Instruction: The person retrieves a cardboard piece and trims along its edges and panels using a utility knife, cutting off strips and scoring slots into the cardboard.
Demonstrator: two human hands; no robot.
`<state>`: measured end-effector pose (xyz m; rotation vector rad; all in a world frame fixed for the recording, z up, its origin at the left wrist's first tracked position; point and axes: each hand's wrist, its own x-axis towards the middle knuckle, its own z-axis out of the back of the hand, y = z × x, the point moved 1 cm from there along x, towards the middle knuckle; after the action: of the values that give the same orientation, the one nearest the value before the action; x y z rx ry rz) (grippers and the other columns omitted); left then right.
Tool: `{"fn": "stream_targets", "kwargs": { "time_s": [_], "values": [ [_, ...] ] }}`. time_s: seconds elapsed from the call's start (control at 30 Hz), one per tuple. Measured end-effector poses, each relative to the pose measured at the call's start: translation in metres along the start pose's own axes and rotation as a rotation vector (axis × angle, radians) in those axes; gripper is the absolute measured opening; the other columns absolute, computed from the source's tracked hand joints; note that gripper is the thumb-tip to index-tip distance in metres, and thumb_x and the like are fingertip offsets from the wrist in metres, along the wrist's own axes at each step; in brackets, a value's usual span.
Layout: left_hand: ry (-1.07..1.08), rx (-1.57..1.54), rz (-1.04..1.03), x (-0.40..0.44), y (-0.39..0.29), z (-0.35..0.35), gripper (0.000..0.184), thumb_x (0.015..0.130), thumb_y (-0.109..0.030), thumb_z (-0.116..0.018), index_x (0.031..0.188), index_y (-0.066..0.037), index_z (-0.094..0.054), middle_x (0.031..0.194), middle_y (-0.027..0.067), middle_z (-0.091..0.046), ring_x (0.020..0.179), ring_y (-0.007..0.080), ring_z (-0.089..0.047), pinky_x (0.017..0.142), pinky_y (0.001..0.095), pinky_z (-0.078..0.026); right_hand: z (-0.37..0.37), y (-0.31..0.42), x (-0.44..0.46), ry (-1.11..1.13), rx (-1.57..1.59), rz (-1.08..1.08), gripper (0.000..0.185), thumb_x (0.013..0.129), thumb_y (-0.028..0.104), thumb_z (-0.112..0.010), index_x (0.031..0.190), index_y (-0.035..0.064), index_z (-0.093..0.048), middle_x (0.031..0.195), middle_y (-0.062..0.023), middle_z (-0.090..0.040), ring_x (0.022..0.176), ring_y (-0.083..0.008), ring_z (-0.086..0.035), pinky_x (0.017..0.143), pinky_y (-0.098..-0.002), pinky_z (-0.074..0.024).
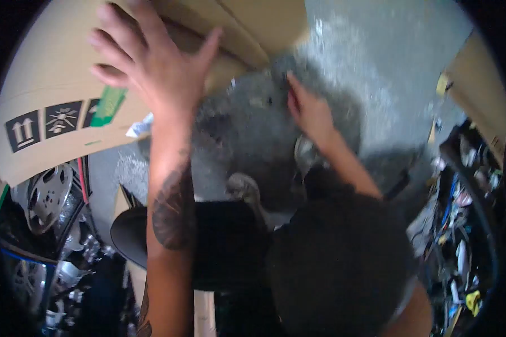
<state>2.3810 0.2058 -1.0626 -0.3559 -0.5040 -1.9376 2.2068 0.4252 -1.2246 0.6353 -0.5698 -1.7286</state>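
Note:
My left hand (157, 62) is spread wide over a large cardboard box (50, 104) at the upper left. Its fingers are apart and grasp nothing; whether the palm presses on the cardboard is unclear. Printed dark symbols and a strip of green tape (108, 105) mark the box. To the right, above the grey floor, my right hand (312, 115) is closed with its fingers curled together. Something small and dark with a pale spot shows by its fingertips, too blurred to name. A whitish scrap (140, 126) pokes out by the box's lower edge.
Metal wheel-like parts (49, 196) and shiny scrap lie at the lower left. A heap of mixed scrap (461, 224) with hoses and wires fills the right side, below another cardboard box (480, 95). My shoes (244, 185) stand on the worn concrete floor (376, 62).

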Motion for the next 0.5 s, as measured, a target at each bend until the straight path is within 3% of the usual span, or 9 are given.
{"fn": "stream_targets", "kwargs": {
  "time_s": [0.03,0.1,0.23,0.3,0.37,0.47,0.5],
  "values": [
    [-0.102,0.144,-0.047,0.005,0.010,-0.020,0.118,0.074,-0.059,-0.082,0.165,-0.015,-0.023,0.172,0.0180,-0.012,0.156,0.0467,-0.009,0.118,0.0707,-0.009,-0.005,-0.004,-0.001,-0.046,0.001,0.050,0.060,0.097,0.023,-0.064,0.153,0.0226,-0.045,0.079,-0.0194,-0.071,0.063,-0.0405,-0.068,0.059,-0.0525,-0.0573],
    [-0.183,0.297,-0.117,-0.011,0.017,-0.027,0.120,0.074,-0.052,-0.084,0.166,-0.012,-0.018,0.173,0.0159,-0.009,0.157,0.0440,-0.009,0.122,0.0666,-0.009,-0.005,-0.005,-0.013,0.040,-0.056,0.012,0.059,0.096,0.023,-0.064,0.153,0.0225,-0.045,0.080,-0.0185,-0.071,0.064,-0.0399,-0.069,0.060,-0.0520,-0.0580],
    [-0.253,0.272,-0.146,0.004,0.022,-0.029,0.129,0.070,-0.048,-0.088,0.167,-0.013,-0.011,0.174,0.0158,-0.006,0.157,0.0435,-0.007,0.121,0.0673,-0.009,0.004,0.000,-0.002,0.044,-0.042,0.055,0.060,0.096,0.022,-0.065,0.153,0.0217,-0.045,0.081,-0.0177,-0.072,0.067,-0.0394,-0.070,0.061,-0.0516,-0.0586],
    [-0.161,0.115,-0.138,0.000,0.021,-0.020,0.128,0.071,-0.058,-0.085,0.166,-0.011,-0.014,0.171,0.0228,-0.007,0.156,0.0480,-0.005,0.118,0.0706,-0.010,0.005,0.007,-0.007,0.060,-0.018,0.050,0.061,0.095,0.022,-0.065,0.153,0.0217,-0.044,0.082,-0.0179,-0.072,0.068,-0.0397,-0.070,0.062,-0.0517,-0.0586],
    [0.018,-0.138,-0.113,-0.002,0.007,0.008,0.135,0.067,-0.076,-0.081,0.165,-0.007,-0.016,0.165,0.0374,-0.008,0.152,0.0575,-0.003,0.112,0.0760,-0.012,0.006,0.009,0.004,0.048,-0.010,0.065,0.061,0.095,0.021,-0.065,0.153,0.0216,-0.044,0.082,-0.0181,-0.072,0.068,-0.0399,-0.070,0.062,-0.0519,-0.0584],
    [-0.003,-0.238,-0.086,-0.001,0.004,0.016,0.131,0.066,-0.060,-0.089,0.167,-0.016,-0.017,0.168,0.0330,-0.005,0.152,0.0578,-0.006,0.108,0.0804,-0.013,0.005,0.018,0.006,0.047,0.000,0.029,0.060,0.094,0.019,-0.066,0.151,0.0210,-0.047,0.081,-0.0177,-0.072,0.067,-0.0394,-0.070,0.062,-0.0515,-0.0575],
    [0.022,-0.213,-0.105,-0.001,0.007,0.018,0.130,0.068,-0.053,-0.091,0.167,-0.014,-0.016,0.165,0.0391,-0.003,0.151,0.0593,-0.007,0.109,0.0798,-0.013,0.011,0.022,0.009,0.044,0.004,0.007,0.059,0.094,0.018,-0.066,0.150,0.0207,-0.048,0.081,-0.0172,-0.071,0.068,-0.0389,-0.070,0.062,-0.0509,-0.0569]
  ]
}}
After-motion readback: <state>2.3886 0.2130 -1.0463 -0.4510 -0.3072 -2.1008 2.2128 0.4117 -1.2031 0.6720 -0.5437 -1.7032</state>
